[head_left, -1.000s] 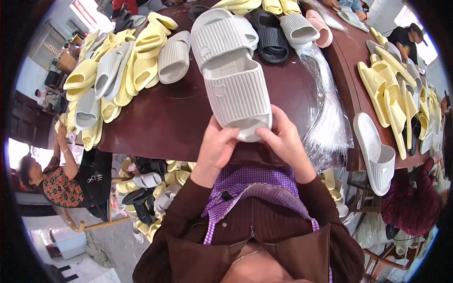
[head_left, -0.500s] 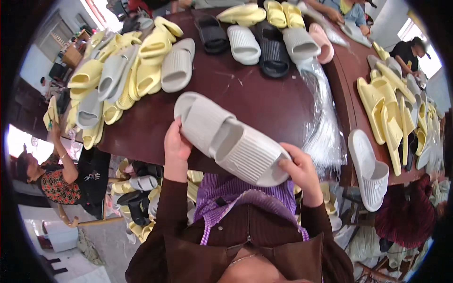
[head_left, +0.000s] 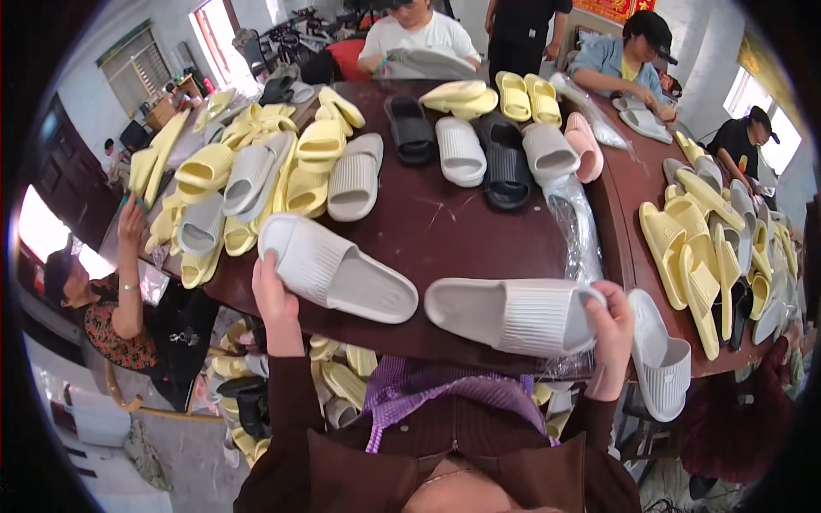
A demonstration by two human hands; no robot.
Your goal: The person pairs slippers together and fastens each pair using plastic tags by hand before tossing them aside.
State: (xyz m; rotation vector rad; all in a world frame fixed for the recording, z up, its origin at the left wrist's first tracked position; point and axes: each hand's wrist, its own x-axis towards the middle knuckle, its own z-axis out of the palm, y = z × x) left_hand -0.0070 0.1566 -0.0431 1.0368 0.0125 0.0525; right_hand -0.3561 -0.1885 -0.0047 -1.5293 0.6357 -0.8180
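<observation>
Leftmost, at the worktop [head_left: 445,231] edge: a seated person's raised hand [head_left: 131,221] beside a heap of yellow and grey slippers [head_left: 244,175]. Next, left hand [head_left: 274,299], grip closed around the heel end of a pale grey slipper [head_left: 338,269], ribbed strap up, toe pointing right and slightly down, held just over the near edge of the dark brown worktop. Close beside, apart from it, a second pale grey slipper [head_left: 513,315], lying level with toe to the left, heel end pinched by the right hand [head_left: 611,329], thumb on top, fingers wrapped underneath. Both slippers side by side, not touching, between the two hands. Behind, on the worktop: a row of single slippers, dark grey, white, black [head_left: 506,171], grey, pink, and a yellow pair further back. Clear plastic bags [head_left: 577,227] running down the worktop toward the right hand. Just right of the right hand, a white slipper [head_left: 658,359] standing on its side at the worktop rim. Far right, another pile of yellow slippers [head_left: 697,248]. Along the far side, several other people seated or standing, hands busy with slippers.
</observation>
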